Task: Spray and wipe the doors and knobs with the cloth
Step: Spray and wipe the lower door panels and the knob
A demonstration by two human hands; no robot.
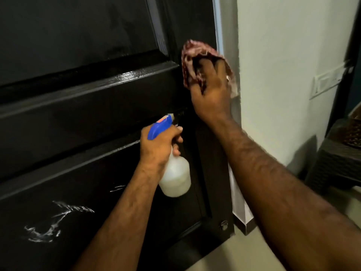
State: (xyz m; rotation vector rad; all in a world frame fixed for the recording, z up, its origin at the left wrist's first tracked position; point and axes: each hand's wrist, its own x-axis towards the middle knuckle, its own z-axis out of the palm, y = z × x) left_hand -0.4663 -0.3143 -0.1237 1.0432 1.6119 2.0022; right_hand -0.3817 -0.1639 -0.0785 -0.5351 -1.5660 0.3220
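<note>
A glossy black panelled door (82, 106) fills the left and middle of the head view. My right hand (212, 92) grips a red-and-white patterned cloth (192, 53) and holds it against the door's right edge, near the frame. My left hand (159, 145) grips a white spray bottle (175, 177) with a blue trigger head, its nozzle pointing at the door just below the cloth. White streaks (58, 222) mark the lower door panel. A small round metal fitting (224, 224) sits low on the door's edge. No knob is visible; whatever lies under the cloth is hidden.
A pale wall (289, 75) stands right of the door, with a white switch plate (328, 82) on it. A dark woven piece of furniture (340, 153) sits at the right edge. Light floor tiles (234, 251) lie below.
</note>
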